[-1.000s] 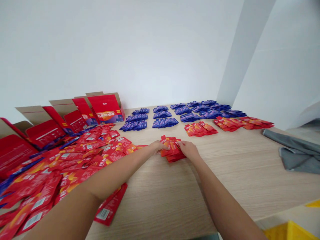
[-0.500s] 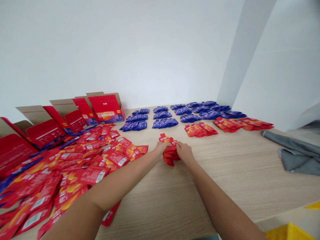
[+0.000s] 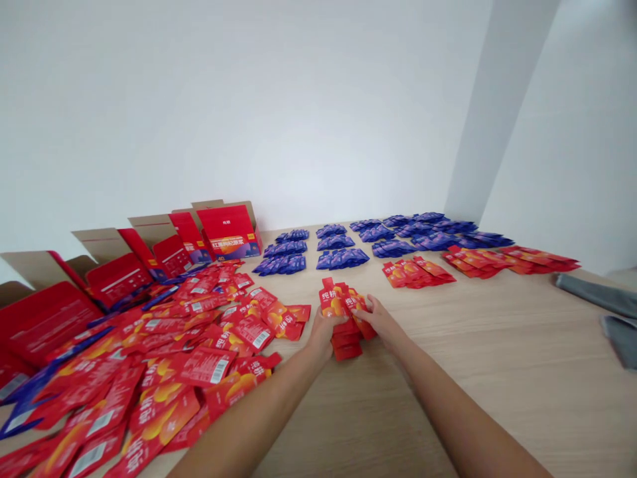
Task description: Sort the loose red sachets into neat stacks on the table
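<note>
L hand & R hand both clamped, one per side, on a bunch of red sachets, approx. 12 o'clock from wearer, at the tabletop. Vs. ½ sec ago, hands sit slightly wider & more sachet fronts show; bunch prob. fanned, not yet squared. Necks pt. approx. 11 o'clock, away from wearer; long axis approx. 11-to-5. Loose red pile at bunch's 9 o'clock.

Small bunch of red packets: yellow-orange print, white lettering; overlapping, slightly fanned, held from both sides over pale table.
</note>
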Tool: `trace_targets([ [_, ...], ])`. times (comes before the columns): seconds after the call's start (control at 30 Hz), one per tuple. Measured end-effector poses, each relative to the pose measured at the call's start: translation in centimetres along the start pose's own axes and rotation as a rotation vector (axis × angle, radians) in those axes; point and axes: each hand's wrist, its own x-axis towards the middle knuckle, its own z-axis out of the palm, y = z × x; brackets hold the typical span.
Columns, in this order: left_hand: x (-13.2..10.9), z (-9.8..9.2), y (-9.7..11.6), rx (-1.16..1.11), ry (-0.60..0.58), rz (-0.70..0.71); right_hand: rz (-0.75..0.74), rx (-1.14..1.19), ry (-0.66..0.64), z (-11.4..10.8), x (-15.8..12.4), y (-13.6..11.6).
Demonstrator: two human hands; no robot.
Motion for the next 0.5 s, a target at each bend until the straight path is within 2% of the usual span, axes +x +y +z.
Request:
trace_targets([
  [0.1,-0.5,0.0,0.0,0.020,0.012,0.099,0.164,0.098,-0.068,0.1,-0.7,-1.0],
  [0.13,-0.6,0.0,0.1,0.038,0.016,0.128,0.173,0.118,-0.081,0.3,-1.0,-1.4],
  [0.23,-0.9,0.0,1.1,0.109,-0.012,0.258,0.032,0.195,-0.075,1.0,-1.6,-2.4],
  [0.33,-1.0,-0.2,2.4,0.226,-0.123,0.425,-0.172,0.276,-0.091,1.6,-2.0,-2.9],
  [0.4,-1.1,-0.7,2.8,0.329,-0.221,0.448,-0.192,0.293,-0.150,1.5,-2.1,-2.7],
  [0.5,-0.8,-1.8,2.3,0.409,-0.308,0.395,-0.095,0.243,-0.232,1.0,-1.9,-1.8],
])
